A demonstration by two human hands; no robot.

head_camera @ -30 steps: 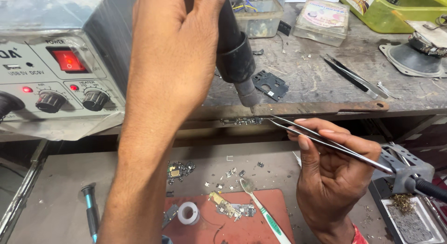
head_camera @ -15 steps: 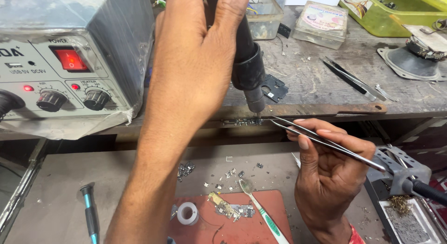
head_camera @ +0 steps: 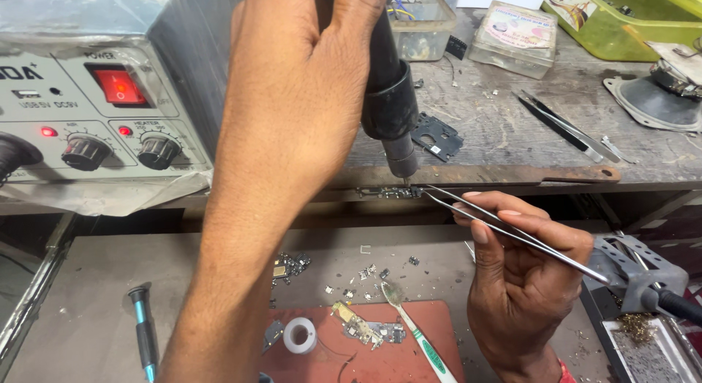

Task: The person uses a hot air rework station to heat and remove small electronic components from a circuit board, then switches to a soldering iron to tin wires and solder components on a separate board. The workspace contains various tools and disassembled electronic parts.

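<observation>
My left hand (head_camera: 300, 98) grips a black hot-air wand (head_camera: 387, 98), nozzle pointing down at a small circuit strip (head_camera: 387, 193) lying on the front edge of the upper bench. My right hand (head_camera: 523, 273) holds thin metal tweezers (head_camera: 504, 226); their tips touch the right end of that strip, just beside the nozzle. A grey rework station (head_camera: 95, 112) with a lit red switch and two knobs stands at the left.
On the lower shelf lie a red mat (head_camera: 431, 354) with a small board, a toothbrush (head_camera: 417, 332), a solder roll (head_camera: 300, 334), loose chips and a screwdriver (head_camera: 145, 335). A soldering-iron stand (head_camera: 636, 273) is at right. Spare tweezers (head_camera: 567, 127), a black plate (head_camera: 436, 136), plastic boxes and a speaker sit above.
The view has shifted slightly; my left hand and the wand have settled lower over the strip. The tweezers stay at the strip's right end.
</observation>
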